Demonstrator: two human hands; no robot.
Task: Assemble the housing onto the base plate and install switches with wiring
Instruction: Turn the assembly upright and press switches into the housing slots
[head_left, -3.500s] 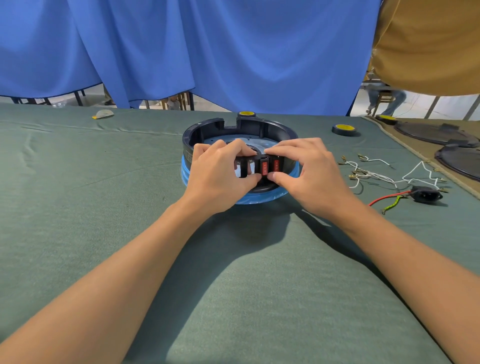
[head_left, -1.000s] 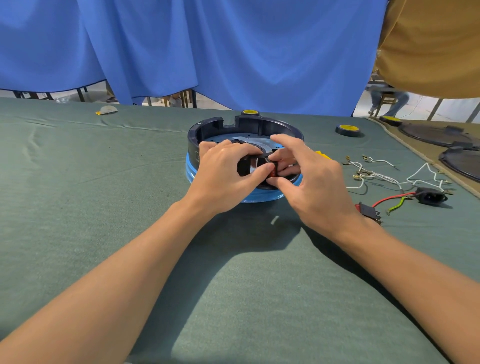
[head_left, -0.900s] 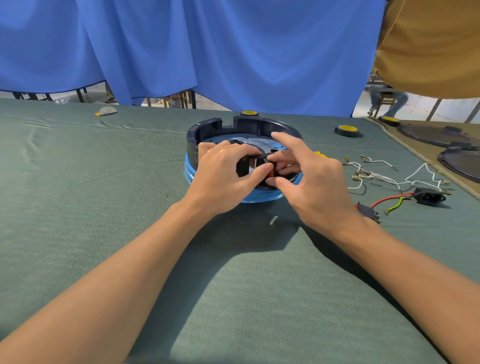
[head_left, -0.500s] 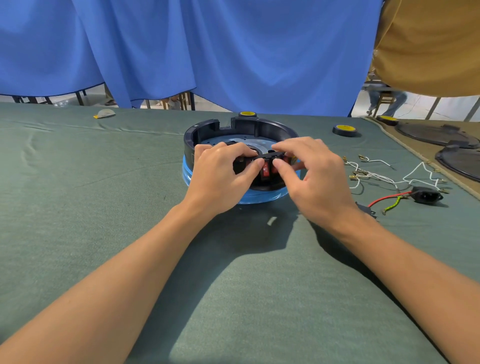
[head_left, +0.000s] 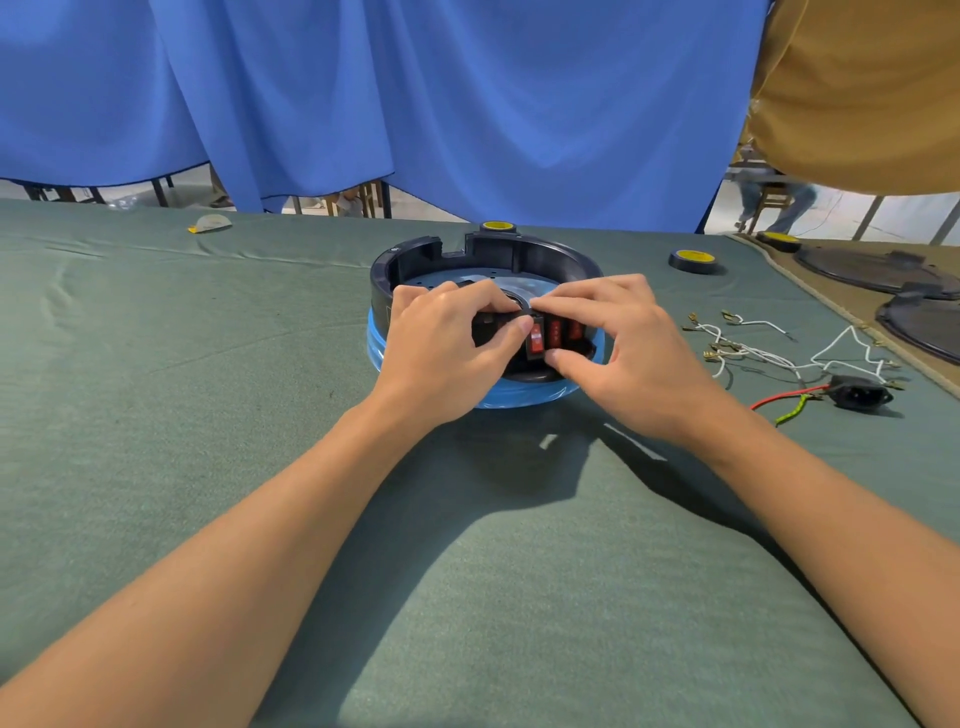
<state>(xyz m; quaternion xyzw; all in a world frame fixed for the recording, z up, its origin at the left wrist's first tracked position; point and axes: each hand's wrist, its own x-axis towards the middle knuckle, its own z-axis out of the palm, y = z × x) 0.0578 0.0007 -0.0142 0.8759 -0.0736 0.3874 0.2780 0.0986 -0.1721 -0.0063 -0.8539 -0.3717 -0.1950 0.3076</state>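
Switches (head_left: 536, 340) sit in the near wall of the housing (head_left: 540, 254), where the left hand (head_left: 447, 343) grips that wall and the right hand (head_left: 623, 353) pinches one of them, which might jam crooked if pushed unevenly.

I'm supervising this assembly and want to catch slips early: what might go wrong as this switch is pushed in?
The red switch pinched by the right hand seems to stand out from the neighbouring switches, so it may seat crooked or jam. The housing, gripped by the left hand, sits on the blue base plate; hard pushing might shift it.
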